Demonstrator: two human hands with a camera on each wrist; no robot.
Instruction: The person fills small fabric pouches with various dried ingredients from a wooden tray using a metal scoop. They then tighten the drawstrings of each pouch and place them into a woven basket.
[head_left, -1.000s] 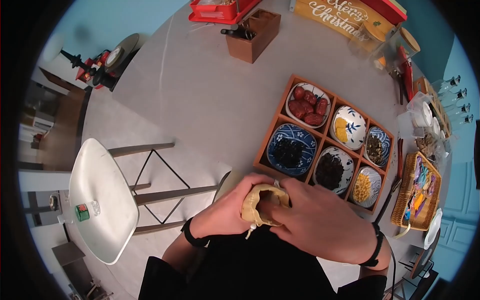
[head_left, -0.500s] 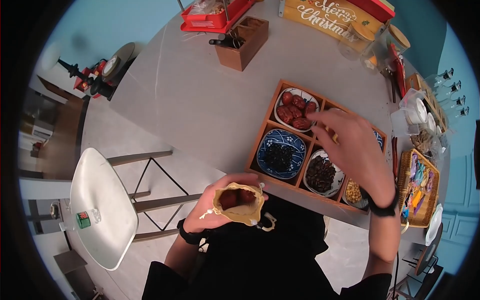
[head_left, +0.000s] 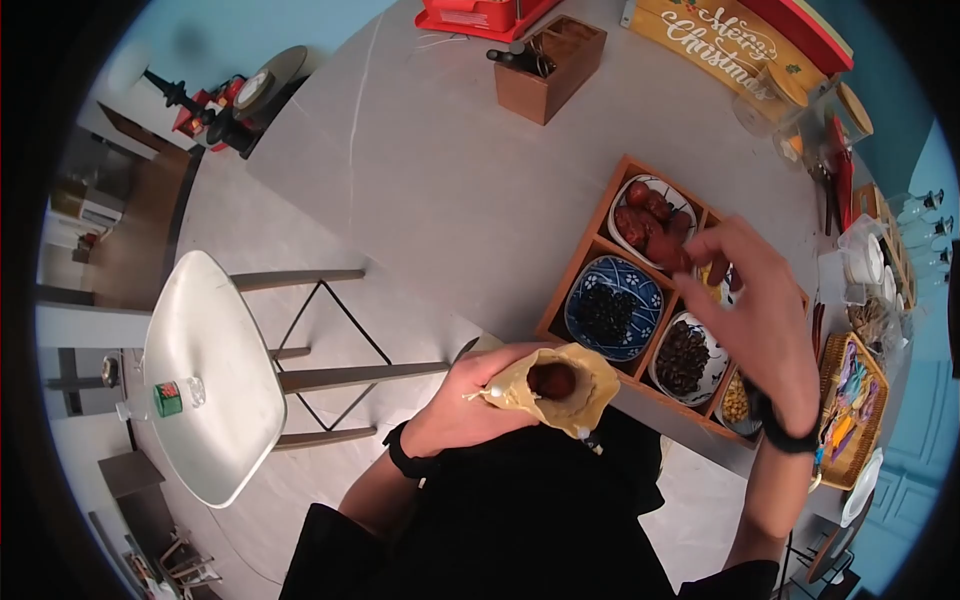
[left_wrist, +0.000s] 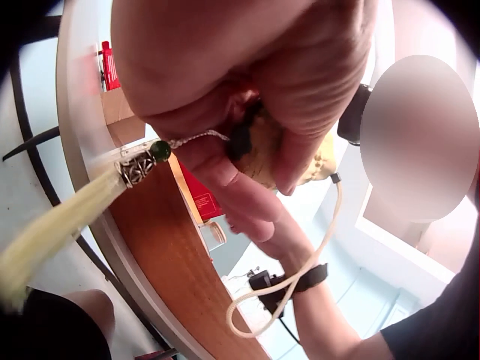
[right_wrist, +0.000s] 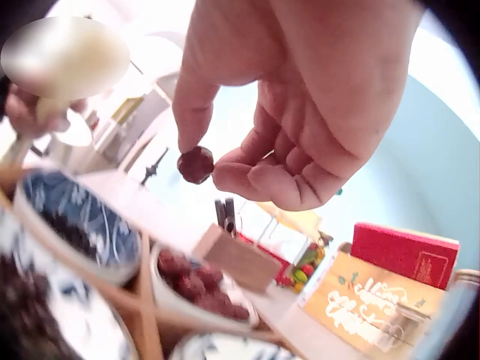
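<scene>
In the head view my left hand (head_left: pixel 465 400) grips a tan drawstring pouch (head_left: pixel 588 405) with its mouth open. A dark red date (head_left: pixel 553 380) shows inside it. From the pouch hangs a cord with a green bead (left_wrist: pixel 160 151) and a pale tassel (left_wrist: pixel 60 232). My right hand (head_left: pixel 755 310) is above the compartment tray, and the right wrist view shows a red date (right_wrist: pixel 196 165) pinched between thumb and fingertip. More dates fill a white bowl (right_wrist: pixel 240 319) below it. Beside that bowl sits a blue patterned bowl (head_left: pixel 640 285) of small black pieces.
The wooden tray (head_left: pixel 572 290) also has a bowl of dark brown pieces (head_left: pixel 682 358) and one of yellow kernels (head_left: pixel 738 408). To its right stands a wicker basket (head_left: pixel 830 470) of colourful ribbons. A wooden box (head_left: pixel 530 95) and Christmas sign (head_left: pixel 705 45) stand further back; a white chair (head_left: pixel 215 380) is at left.
My right hand left the pouch mouth and moved out over the tray, where it now pinches a date. The left hand kept hold of the pouch, whose mouth came into clearer view.
</scene>
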